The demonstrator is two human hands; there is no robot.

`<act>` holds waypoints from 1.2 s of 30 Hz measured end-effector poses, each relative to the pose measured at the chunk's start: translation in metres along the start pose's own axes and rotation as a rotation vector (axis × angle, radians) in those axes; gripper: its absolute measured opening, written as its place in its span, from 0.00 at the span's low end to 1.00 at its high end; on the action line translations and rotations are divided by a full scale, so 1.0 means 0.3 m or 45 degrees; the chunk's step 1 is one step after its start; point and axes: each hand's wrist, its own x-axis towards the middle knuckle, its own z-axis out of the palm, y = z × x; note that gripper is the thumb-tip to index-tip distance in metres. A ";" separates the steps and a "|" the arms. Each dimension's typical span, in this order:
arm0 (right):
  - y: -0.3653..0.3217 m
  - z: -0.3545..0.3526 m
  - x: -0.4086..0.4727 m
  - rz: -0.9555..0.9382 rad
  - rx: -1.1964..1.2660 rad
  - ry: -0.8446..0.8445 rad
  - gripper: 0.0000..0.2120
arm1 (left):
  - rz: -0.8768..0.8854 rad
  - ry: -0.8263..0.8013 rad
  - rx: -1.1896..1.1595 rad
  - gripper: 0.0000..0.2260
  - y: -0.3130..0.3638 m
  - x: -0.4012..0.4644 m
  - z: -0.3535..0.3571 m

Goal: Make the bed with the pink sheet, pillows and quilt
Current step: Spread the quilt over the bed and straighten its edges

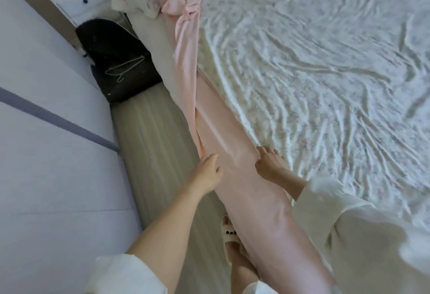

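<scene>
Loose white sleeves point(330, 203) pushed up bare forearms, cream slide sandal point(229, 235) with dark-painted toenails

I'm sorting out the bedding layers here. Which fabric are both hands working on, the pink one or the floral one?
The pink sheet, hanging down the bed's side: left hand and right hand both touch it. The floral cover lies wrinkled across the top, beside the right hand.
</scene>
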 end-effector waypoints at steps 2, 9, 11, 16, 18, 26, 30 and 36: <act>-0.032 -0.026 0.057 0.105 0.093 -0.019 0.24 | 0.051 -0.069 0.064 0.22 0.001 0.074 -0.091; -0.146 -0.065 0.251 0.272 0.201 0.012 0.26 | 0.240 -0.141 0.394 0.21 -0.052 0.341 -0.351; -0.169 -0.082 0.310 0.333 0.255 0.055 0.26 | 0.278 -0.199 0.509 0.21 -0.059 0.450 -0.404; -0.187 -0.092 0.407 0.479 0.314 0.136 0.25 | 0.455 -0.271 0.777 0.22 -0.033 0.712 -0.469; -0.195 -0.081 0.441 0.581 0.308 0.187 0.25 | 0.572 -0.314 0.859 0.23 -0.013 0.823 -0.467; -0.266 0.048 0.546 0.776 0.195 0.355 0.22 | 1.058 -0.228 1.236 0.32 0.045 1.109 -0.363; -0.289 0.100 0.601 0.895 0.061 0.463 0.24 | 1.025 -0.079 1.388 0.37 0.038 1.197 -0.314; -0.233 0.109 0.671 0.888 -0.137 0.679 0.13 | 1.482 0.234 1.181 0.25 0.034 1.335 -0.310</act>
